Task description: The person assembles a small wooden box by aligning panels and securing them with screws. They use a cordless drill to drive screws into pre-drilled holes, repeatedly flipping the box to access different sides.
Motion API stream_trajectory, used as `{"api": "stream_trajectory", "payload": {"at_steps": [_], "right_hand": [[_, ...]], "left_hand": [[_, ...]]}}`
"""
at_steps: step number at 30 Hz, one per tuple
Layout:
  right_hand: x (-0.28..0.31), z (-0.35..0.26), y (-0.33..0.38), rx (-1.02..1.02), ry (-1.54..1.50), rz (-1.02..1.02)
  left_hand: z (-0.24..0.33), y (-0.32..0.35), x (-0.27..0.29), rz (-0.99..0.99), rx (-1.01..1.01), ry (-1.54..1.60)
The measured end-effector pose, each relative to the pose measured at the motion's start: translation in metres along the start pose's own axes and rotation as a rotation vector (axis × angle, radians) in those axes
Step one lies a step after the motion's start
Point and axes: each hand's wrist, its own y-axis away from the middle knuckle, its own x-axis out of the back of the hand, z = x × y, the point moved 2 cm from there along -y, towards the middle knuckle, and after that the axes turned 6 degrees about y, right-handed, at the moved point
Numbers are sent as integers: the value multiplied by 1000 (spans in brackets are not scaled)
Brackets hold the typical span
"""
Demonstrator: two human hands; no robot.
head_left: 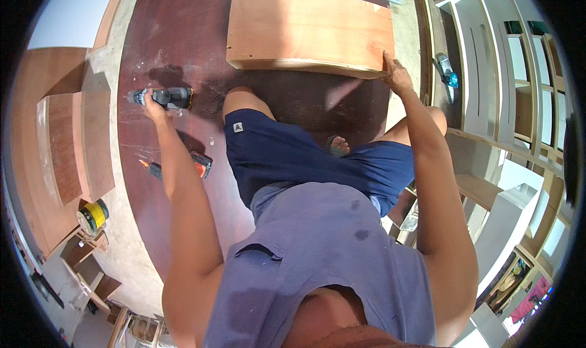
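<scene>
My left hand [156, 108] is closed on a cordless drill [174, 97] over the left part of the dark red-brown board. At the near right corner of a wooden box [311, 30], my right hand [398, 77] grips the edge, one finger lying on the top face. The box is of pale reddish plywood, with small holes along its left end. A second power tool [200, 164], black and orange, lies partly hidden under my left forearm.
I sit on the large red-brown board [177, 30], legs folded. Wooden panels and boxes [94, 146] stand on the left, near a yellow and black tub [93, 216]. White-and-wood cabinet frames [476, 61] line the right, with a teal tool [448, 78] beside them.
</scene>
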Motion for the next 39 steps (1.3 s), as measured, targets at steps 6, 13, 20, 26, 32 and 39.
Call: {"api": "stream_trajectory", "payload": {"at_steps": [6,13,20,26,32,39], "right_hand": [[-12,-4,-6,58,-158,81],[-17,16,5,107,-151,41],[-24,21,-5,192,-120,189],[-27,24,4,283,-234,307],[-33,25,-1,281,-264,366],[-27,20,3,282,-280,331]], "left_hand": [[30,14,9,352,-469,-632],[14,243,-189,-646,-917,-934],[-114,413,-337,-1429,-1234,-1171],[-155,421,-374,-1468,-1262,-1337],[-162,421,-373,-1455,-1256,-1336],[-178,416,-368,-1382,-1354,-1252]]}}
